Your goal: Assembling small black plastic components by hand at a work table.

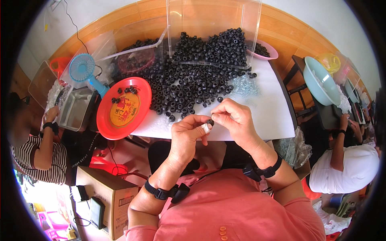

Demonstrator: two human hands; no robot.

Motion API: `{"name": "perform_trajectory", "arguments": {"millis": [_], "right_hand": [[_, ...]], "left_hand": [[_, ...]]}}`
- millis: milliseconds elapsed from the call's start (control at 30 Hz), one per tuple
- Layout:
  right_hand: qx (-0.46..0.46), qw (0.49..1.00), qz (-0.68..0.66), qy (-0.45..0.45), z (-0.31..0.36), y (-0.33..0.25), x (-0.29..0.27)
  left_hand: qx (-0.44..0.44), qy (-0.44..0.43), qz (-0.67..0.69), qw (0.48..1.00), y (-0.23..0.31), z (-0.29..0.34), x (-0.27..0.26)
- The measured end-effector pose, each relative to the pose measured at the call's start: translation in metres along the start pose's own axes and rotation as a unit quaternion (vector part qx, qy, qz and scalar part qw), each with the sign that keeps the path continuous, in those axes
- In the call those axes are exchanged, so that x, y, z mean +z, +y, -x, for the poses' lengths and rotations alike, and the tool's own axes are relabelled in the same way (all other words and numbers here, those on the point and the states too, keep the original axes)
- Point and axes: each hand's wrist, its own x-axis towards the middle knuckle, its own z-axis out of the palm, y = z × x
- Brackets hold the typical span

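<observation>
Close together over the table's near edge, my two hands meet at one small black ring-shaped part (210,122). My left hand (186,134) pinches this part between thumb and finger; white tape wraps its thumb. Fingers pressed together, my right hand (237,122) touches or nearly touches the part from the other side. Whatever it pinches is too small to make out. Just beyond lies a wide heap of similar black parts (189,86). To its right is a patch of tiny clear pieces (245,86).
A tipped clear bin (213,64) spills black parts at the back. An orange-red plate (146,96) with a few parts and a blue handheld fan (82,68) stand left. A pink bowl (265,46) is back right. People work on both sides; a cardboard box (106,197) stands lower left.
</observation>
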Motion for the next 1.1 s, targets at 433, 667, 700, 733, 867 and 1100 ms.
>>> {"name": "perform_trajectory", "arguments": {"millis": [433,667,700,733,867,1100], "right_hand": [[0.025,0.999,-0.022,0.021,0.007,-0.003,0.014],[0.010,0.998,0.022,0.049,0.011,0.003,0.016],[0.010,0.998,0.021,0.050,0.010,0.003,0.015],[-0.032,0.997,0.062,0.035,0.009,0.003,0.013],[-0.066,0.992,0.107,-0.001,0.003,0.001,0.007],[-0.002,1.000,0.025,0.003,0.010,0.005,0.013]], "left_hand": [[0.007,0.005,0.022,1.000,0.000,0.001,0.002],[-0.008,0.015,0.026,1.000,0.001,0.002,0.003],[-0.008,0.015,0.026,1.000,0.001,0.002,0.002],[-0.006,0.011,0.020,1.000,0.000,0.002,0.001],[0.005,0.007,0.004,1.000,-0.002,0.004,0.002],[0.019,-0.019,0.007,1.000,-0.004,0.007,0.000]]}}
